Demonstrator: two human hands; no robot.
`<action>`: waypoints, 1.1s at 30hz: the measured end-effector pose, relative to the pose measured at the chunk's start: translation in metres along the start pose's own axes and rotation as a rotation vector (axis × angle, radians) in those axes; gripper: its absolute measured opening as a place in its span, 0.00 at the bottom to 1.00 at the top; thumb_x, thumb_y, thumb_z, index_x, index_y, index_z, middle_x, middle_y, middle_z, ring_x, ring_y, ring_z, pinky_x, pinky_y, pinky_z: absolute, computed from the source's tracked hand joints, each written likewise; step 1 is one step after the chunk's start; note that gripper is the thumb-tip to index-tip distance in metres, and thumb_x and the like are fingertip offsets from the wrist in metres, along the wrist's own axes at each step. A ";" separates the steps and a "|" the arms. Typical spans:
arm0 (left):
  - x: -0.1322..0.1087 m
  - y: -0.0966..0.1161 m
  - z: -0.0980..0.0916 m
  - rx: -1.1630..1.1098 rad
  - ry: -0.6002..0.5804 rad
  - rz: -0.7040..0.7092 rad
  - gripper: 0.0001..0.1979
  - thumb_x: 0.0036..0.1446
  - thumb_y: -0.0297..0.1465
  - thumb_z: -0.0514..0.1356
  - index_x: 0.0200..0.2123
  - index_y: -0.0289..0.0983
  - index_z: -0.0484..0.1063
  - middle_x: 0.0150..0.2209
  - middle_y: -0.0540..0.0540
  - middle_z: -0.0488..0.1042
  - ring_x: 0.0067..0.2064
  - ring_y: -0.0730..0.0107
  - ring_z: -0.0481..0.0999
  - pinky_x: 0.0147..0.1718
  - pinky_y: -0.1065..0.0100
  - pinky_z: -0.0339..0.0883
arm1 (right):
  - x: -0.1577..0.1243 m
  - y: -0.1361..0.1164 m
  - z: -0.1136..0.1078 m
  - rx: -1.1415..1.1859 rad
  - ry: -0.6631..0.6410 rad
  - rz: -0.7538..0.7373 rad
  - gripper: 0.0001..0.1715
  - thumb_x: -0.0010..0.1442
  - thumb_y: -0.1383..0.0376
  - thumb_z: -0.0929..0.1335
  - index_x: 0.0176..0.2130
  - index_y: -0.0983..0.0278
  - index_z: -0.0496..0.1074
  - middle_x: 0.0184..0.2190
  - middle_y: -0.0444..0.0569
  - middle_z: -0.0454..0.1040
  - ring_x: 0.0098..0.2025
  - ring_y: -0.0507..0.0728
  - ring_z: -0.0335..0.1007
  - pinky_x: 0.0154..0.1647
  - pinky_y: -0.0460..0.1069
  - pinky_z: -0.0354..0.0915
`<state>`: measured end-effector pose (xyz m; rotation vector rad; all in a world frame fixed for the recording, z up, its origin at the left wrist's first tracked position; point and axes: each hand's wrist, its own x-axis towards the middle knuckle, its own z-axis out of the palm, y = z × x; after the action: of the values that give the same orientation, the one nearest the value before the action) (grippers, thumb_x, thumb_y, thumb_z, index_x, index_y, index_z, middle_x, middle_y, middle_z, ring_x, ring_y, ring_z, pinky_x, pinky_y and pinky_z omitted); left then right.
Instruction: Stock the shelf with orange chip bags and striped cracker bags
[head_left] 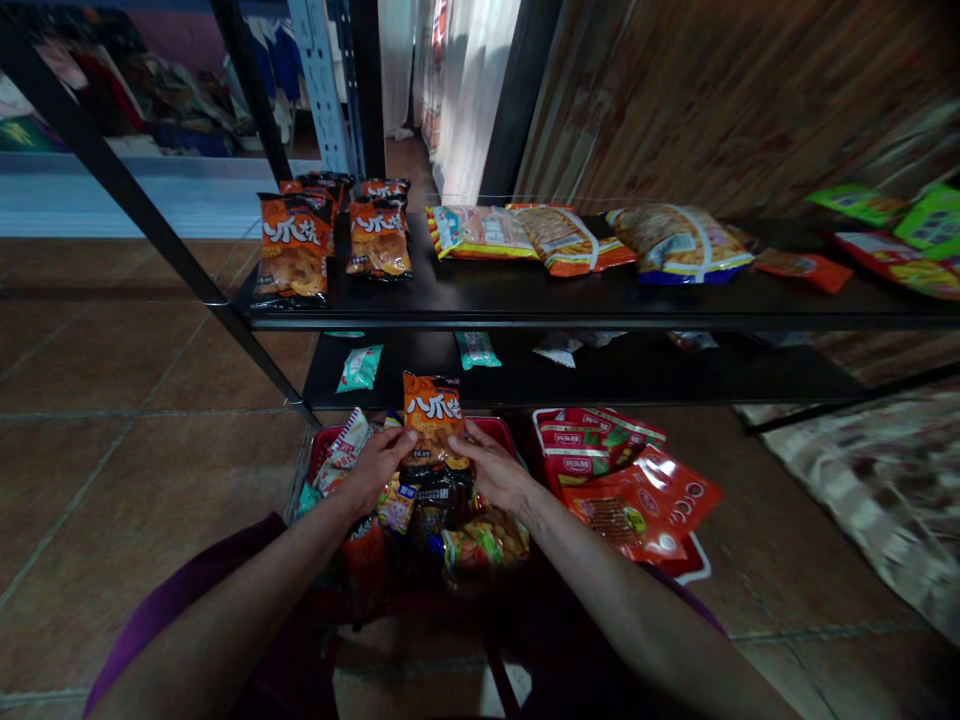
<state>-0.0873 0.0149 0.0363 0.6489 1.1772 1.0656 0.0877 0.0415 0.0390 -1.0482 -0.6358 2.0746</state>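
Between my two hands, an orange and black snack bag [433,412] with white lettering is held upright, its front facing me. My left hand [381,462] grips its left side, thumb on the front. On the right side, my right hand [496,466] grips it the same way. Just below is a red basket [501,432] filled with mixed snack packets, among them a small yellow and blue packet [397,503] and a clear bag with green and red print [480,545]. Several matching orange bags [294,250] stand at the left end of the upper shelf.
The black shelf rack [525,295] spans the view ahead. Larger snack bags [675,240] lie along its upper shelf, and small teal packets [361,368] on the lower one. To the right, a second basket [697,560] holds red packets [637,505]. A striped curtain [675,100] hangs behind.
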 end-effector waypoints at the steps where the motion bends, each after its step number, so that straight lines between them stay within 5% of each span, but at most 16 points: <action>1: 0.000 0.001 0.000 -0.009 0.010 0.003 0.20 0.40 0.44 0.69 0.32 0.35 0.76 0.33 0.45 0.79 0.36 0.64 0.77 0.41 0.63 0.68 | -0.001 0.000 0.001 -0.004 -0.022 -0.005 0.40 0.42 0.66 0.78 0.53 0.56 0.67 0.38 0.44 0.79 0.39 0.55 0.76 0.44 0.50 0.69; 10: -0.003 0.005 0.001 -0.066 0.082 -0.010 0.18 0.42 0.41 0.69 0.33 0.35 0.76 0.34 0.43 0.80 0.41 0.56 0.78 0.44 0.58 0.69 | -0.009 0.003 -0.004 -0.050 -0.139 0.011 0.54 0.41 0.74 0.76 0.61 0.45 0.56 0.46 0.40 0.76 0.42 0.51 0.75 0.45 0.50 0.71; 19: -0.002 0.007 0.002 -0.215 0.021 -0.130 0.16 0.43 0.36 0.69 0.35 0.34 0.75 0.35 0.42 0.80 0.41 0.58 0.78 0.41 0.60 0.72 | -0.008 0.006 -0.008 -0.086 -0.159 -0.018 0.55 0.39 0.76 0.74 0.60 0.46 0.58 0.45 0.40 0.76 0.39 0.49 0.75 0.42 0.46 0.70; 33: 0.003 0.000 -0.003 -0.231 0.076 -0.122 0.17 0.42 0.37 0.69 0.35 0.35 0.74 0.35 0.43 0.80 0.36 0.60 0.79 0.36 0.63 0.71 | -0.014 0.007 0.004 -0.073 -0.155 -0.008 0.53 0.38 0.77 0.75 0.58 0.48 0.61 0.45 0.40 0.76 0.36 0.49 0.74 0.37 0.44 0.70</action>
<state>-0.0898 0.0176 0.0339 0.3547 1.1231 1.1096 0.0881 0.0262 0.0430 -0.9293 -0.7965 2.1541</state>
